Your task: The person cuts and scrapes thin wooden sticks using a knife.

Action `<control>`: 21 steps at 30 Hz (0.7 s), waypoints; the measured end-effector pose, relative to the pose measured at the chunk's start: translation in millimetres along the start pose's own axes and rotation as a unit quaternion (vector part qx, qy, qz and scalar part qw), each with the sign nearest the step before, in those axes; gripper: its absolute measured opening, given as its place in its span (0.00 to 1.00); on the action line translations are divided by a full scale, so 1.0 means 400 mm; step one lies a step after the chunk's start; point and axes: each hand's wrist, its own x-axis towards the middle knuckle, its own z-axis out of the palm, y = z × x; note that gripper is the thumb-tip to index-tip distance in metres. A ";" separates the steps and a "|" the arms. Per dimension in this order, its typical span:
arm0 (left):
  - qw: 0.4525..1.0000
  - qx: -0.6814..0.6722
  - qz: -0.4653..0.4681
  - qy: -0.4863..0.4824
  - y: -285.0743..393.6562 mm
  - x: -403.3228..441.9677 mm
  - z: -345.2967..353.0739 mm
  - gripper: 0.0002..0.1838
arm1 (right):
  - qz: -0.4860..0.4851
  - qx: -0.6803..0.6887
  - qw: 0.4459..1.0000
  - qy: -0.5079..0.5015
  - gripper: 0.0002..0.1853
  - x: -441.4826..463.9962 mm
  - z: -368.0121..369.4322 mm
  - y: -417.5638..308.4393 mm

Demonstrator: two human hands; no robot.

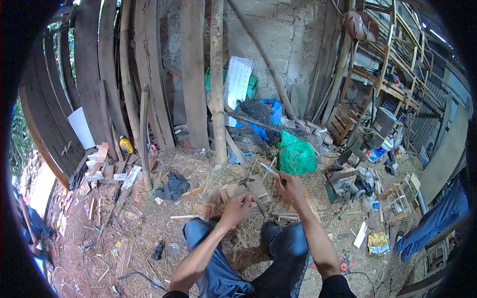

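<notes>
My right hand [289, 188] is closed round the handle of a knife, its pale blade [268, 168] pointing up and to the left. My left hand [238, 209] is closed in front of my knees, fingers curled together; whatever it may hold is too small to make out. Just beyond it a hammer [246, 182] lies over a wooden block [258, 189], its handle running down between my hands. The knife is held apart from the hammer and the block.
Wood scraps and shavings cover the ground. A green plastic bag [297, 156] lies ahead, a dark cloth [173, 186] to the left. A machine with a vise-like body [344, 185] stands right. Another person's legs [437, 218] show at far right. Boards [195, 74] lean on the wall.
</notes>
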 end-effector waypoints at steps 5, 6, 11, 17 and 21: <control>0.997 -0.034 0.067 0.019 -0.046 0.025 0.025 0.12 | -0.144 0.047 0.988 -0.039 0.12 -0.074 0.042 -0.052; 0.997 -0.035 0.066 0.016 -0.032 0.023 0.024 0.12 | -0.083 0.077 0.992 -0.059 0.12 -0.075 0.042 -0.053; 0.991 0.034 0.101 0.085 0.003 0.035 0.036 0.11 | -0.049 0.043 0.995 -0.079 0.13 -0.042 0.054 0.009; 0.998 0.034 0.061 0.011 0.006 -0.024 0.014 0.10 | 0.085 0.055 0.994 0.034 0.17 0.014 -0.037 0.085; 0.996 -0.008 0.063 0.056 0.003 0.023 0.031 0.09 | -0.017 -0.090 0.995 0.037 0.18 -0.031 0.020 0.085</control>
